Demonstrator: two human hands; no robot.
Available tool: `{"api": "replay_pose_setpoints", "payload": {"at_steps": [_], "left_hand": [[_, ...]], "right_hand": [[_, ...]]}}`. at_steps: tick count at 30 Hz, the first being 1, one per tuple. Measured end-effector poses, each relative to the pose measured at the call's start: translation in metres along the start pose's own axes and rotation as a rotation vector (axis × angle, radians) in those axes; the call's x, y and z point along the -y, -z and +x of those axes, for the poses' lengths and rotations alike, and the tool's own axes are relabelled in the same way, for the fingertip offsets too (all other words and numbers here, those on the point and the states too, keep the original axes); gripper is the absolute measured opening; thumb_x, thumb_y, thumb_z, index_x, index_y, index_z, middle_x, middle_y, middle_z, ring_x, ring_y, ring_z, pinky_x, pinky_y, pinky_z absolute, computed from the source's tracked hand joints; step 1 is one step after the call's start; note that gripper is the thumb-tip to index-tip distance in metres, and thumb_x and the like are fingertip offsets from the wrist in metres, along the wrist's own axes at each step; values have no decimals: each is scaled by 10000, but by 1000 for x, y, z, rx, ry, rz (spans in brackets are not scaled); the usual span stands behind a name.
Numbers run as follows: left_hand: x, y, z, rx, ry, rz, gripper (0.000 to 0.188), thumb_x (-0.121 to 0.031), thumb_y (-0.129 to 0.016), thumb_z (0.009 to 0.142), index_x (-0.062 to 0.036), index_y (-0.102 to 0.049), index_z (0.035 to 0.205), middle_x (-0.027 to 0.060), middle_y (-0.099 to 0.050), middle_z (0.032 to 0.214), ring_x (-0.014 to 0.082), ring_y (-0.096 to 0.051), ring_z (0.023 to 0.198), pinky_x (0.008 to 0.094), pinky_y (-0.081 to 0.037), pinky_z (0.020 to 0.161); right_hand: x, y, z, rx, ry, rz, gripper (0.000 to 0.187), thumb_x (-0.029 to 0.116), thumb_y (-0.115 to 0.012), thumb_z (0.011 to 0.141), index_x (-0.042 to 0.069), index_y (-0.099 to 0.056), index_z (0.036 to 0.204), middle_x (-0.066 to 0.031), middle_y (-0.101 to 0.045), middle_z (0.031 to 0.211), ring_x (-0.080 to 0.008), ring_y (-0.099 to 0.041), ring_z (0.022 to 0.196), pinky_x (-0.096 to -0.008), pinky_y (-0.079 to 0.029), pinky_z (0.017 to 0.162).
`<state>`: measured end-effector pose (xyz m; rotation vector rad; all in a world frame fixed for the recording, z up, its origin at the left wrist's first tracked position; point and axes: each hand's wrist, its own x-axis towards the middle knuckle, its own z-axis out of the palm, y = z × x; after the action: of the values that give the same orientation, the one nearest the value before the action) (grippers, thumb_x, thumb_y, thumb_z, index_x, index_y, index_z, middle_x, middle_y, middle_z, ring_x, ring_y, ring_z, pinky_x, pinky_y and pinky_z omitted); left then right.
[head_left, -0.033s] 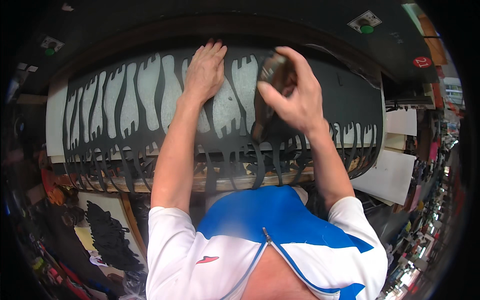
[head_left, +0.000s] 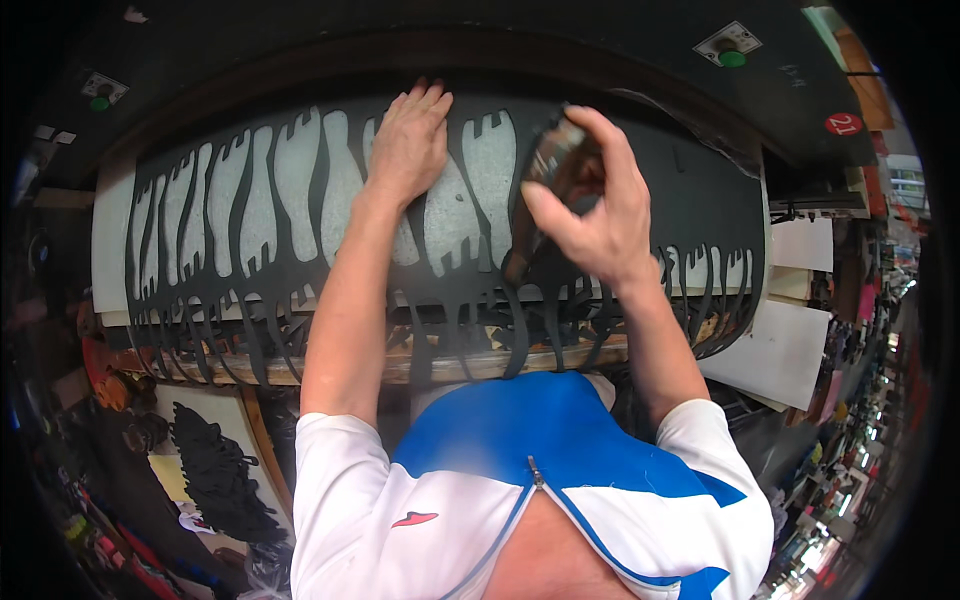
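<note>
A black sheet [head_left: 700, 195] lies across the work surface, with long rows of wavy, notched cut-outs [head_left: 298, 185] that show a pale surface beneath. My left hand [head_left: 412, 145] rests flat on it, fingers stretched toward the far edge. To its right, my right hand [head_left: 612, 210] grips a long, narrow, brownish metal cutting die [head_left: 548, 155] between thumb and fingers. The die is tilted beside the last large cut-out and blurred by motion. Whether its lower end touches the sheet, I cannot tell.
A dark machine beam with green buttons [head_left: 733, 59] spans the far side. Thin strips of the sheet hang over the wooden front edge [head_left: 420, 368]. Black cut pieces [head_left: 225, 480] are piled at lower left. White sheets [head_left: 770, 350] lie at right.
My right hand has shifted slightly to the right with the cutting die, away from the last large cut-out. The left hand stays in place on the sheet.
</note>
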<state>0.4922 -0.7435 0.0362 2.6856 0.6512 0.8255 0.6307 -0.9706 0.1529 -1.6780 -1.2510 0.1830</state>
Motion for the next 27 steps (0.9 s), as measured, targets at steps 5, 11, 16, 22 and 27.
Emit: {"api": "replay_pose_setpoints", "payload": {"at_steps": [5, 11, 16, 22, 27], "left_hand": [[-82, 56, 6, 144, 413, -695, 560, -366, -505, 1147, -23, -518, 1589, 184, -580, 1586, 262, -494, 1521, 383, -380, 1248], [-194, 71, -38, 70, 336, -1430, 589, -423, -483, 1171, 17, -548, 1556, 95, -765, 1238, 119, -681, 1129, 300, -539, 1017], [-203, 66, -41, -113, 585, -1548, 525, -373, -423, 1194, 48, -672, 1384, 125, -785, 1156, 149, -725, 1080, 315, -578, 977], [-97, 94, -28, -689, 1045, -1306, 501, -336, -355, 1196, 70, -632, 1292, 203, -749, 1143, 252, -717, 995, 411, -595, 959], [47, 107, -80, -527, 641, 115, 364, -205, -610, 1099, 58, -696, 1336, 147, -771, 1189, 191, -729, 1097, 309, -566, 975]], "right_hand": [[12, 21, -39, -91, 154, 14, 823, 225, -932, 744, 73, -543, 1453, -139, -630, 1208, -249, -711, 951, -337, -627, 734], [16, 28, -48, -108, 249, 8, 883, 179, -969, 708, 84, -532, 1469, -147, -617, 1234, -267, -711, 983, -356, -638, 783], [17, 33, -63, -83, 283, -30, 898, 180, -980, 685, 59, -535, 1455, -174, -596, 1295, -283, -706, 1025, -367, -636, 821], [3, 51, -94, -94, 451, 26, 982, 87, -936, 663, 111, -411, 1493, -206, -539, 1354, -279, -646, 1106, -379, -592, 908], [-6, 87, -92, 74, 365, 401, 1183, 53, -953, 653, 83, -297, 1636, -246, -530, 1445, -296, -679, 1192, -384, -665, 908]]}}
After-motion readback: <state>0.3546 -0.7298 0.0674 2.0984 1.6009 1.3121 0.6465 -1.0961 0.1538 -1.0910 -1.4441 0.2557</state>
